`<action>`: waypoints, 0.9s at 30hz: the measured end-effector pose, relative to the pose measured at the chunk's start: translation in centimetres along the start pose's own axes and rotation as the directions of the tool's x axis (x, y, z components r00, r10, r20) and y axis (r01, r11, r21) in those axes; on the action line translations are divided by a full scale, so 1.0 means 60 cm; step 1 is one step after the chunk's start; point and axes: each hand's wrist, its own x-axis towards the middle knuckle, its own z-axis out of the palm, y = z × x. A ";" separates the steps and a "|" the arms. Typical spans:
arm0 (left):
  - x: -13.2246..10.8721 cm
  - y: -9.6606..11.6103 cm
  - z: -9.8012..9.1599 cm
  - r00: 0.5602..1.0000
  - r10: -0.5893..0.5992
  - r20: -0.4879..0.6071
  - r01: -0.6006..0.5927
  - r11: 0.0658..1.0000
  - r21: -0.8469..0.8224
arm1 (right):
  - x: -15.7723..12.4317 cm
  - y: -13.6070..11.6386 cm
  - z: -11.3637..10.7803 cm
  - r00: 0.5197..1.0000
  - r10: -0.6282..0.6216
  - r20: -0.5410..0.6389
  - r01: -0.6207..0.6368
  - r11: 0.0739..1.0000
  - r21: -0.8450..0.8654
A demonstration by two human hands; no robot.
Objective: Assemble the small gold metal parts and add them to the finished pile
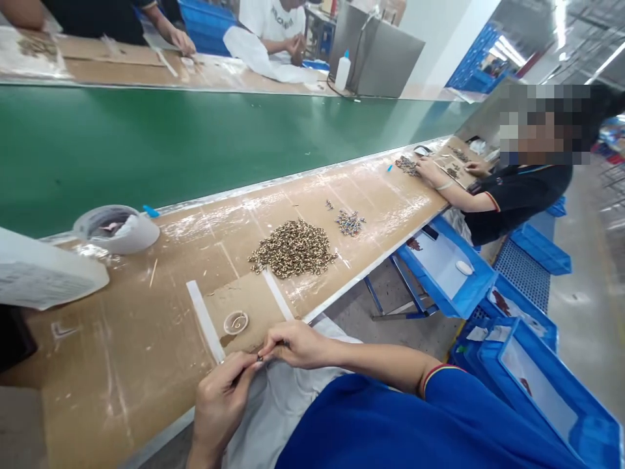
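My left hand (pixel 225 385) and my right hand (pixel 293 343) meet at the table's near edge, over a white cloth on my lap. Pinched between the fingertips of my left hand is a tiny dark metal part (pixel 259 357); its exact kind is too small to tell. The thumb and forefinger of my right hand are closed at the same part, and what they grip is hidden. Just beyond my hands a small round clear dish (pixel 236 322) sits on a cardboard sheet (pixel 254 293). Farther off lies a large heap of small brass-coloured parts (pixel 295 249).
A smaller pile of silvery-blue parts (pixel 349 223) lies right of the heap. At left stand a white tub (pixel 117 231) and a white container (pixel 49 270). A green conveyor belt (pixel 219 143) runs behind. Blue crates (pixel 541 378) stand at right, near a co-worker (pixel 522 189).
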 end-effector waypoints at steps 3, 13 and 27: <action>0.004 -0.004 -0.003 1.000 0.014 -0.004 -0.014 1.000 -0.017 | 0.001 -0.001 -0.002 0.999 0.032 -0.015 -0.031 1.000 0.003; -0.008 0.000 0.012 0.986 -0.165 0.020 0.166 0.984 -0.062 | -0.014 0.008 -0.020 0.989 0.149 -0.001 -0.139 0.925 0.355; -0.023 -0.016 0.027 0.984 -0.125 0.127 0.119 0.992 0.050 | -0.016 0.006 -0.033 0.989 0.109 0.098 -0.129 0.963 0.235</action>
